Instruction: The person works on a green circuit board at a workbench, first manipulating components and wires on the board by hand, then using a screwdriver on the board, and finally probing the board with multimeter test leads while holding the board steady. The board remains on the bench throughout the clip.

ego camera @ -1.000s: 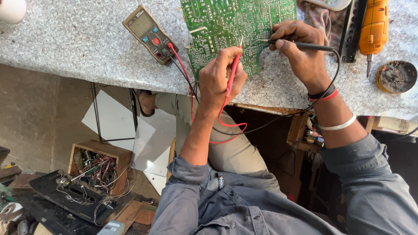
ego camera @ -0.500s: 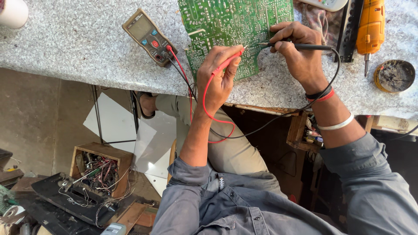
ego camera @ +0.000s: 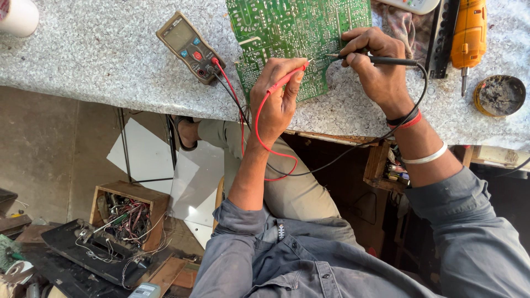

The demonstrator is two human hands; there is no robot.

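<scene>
- Floor clutter sits nearest the body: one wooden box (ego camera: 130,212) of tangled wires.
- Left hand (ego camera: 279,94) is pinched around the red probe (ego camera: 284,83), its tip at the near edge of the circuit board (ego camera: 292,27).
- Right hand (ego camera: 375,72) is closed on the black probe (ego camera: 381,59), its tip touching the board's right edge.
- Judged step: taking a reading across two points. The next move calls for both tips to be held steady while the meter is read.
- Count: two probes, two leads (one red, one black), one green board lying solder side up on the bench (ego camera: 99,60), and one multimeter (ego camera: 189,47) just left of it.
- Further off there are one orange power tool (ego camera: 469,33), one round tin (ego camera: 499,95) and one white cup (ego camera: 19,16).
</scene>
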